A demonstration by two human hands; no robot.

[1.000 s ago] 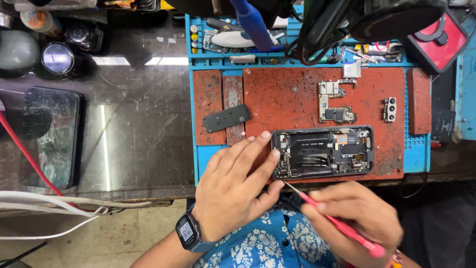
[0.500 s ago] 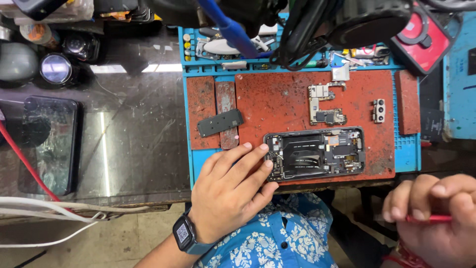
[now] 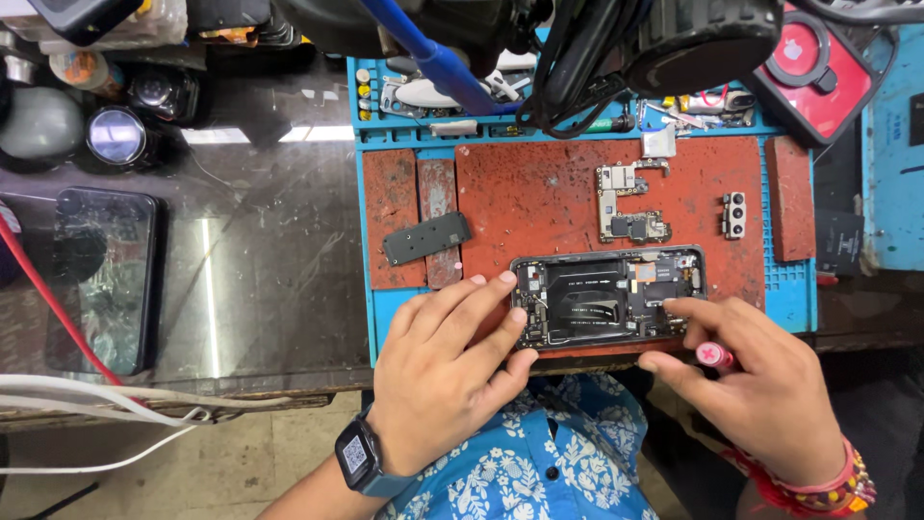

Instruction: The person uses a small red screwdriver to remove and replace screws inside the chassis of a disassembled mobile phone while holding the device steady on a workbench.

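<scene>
My left hand [image 3: 448, 371] lies flat, fingers spread, pinning the opened black phone chassis [image 3: 608, 297] on the red mat [image 3: 549, 197]; my right hand [image 3: 760, 385] pinches a pink-capped screwdriver [image 3: 713, 355]. Fragile, light: hold its rigid edges.

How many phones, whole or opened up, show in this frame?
2. An opened phone lies on the red mat between the left hand and right hand; an intact dark phone lies far left. Clutter up top may hide more.
</scene>
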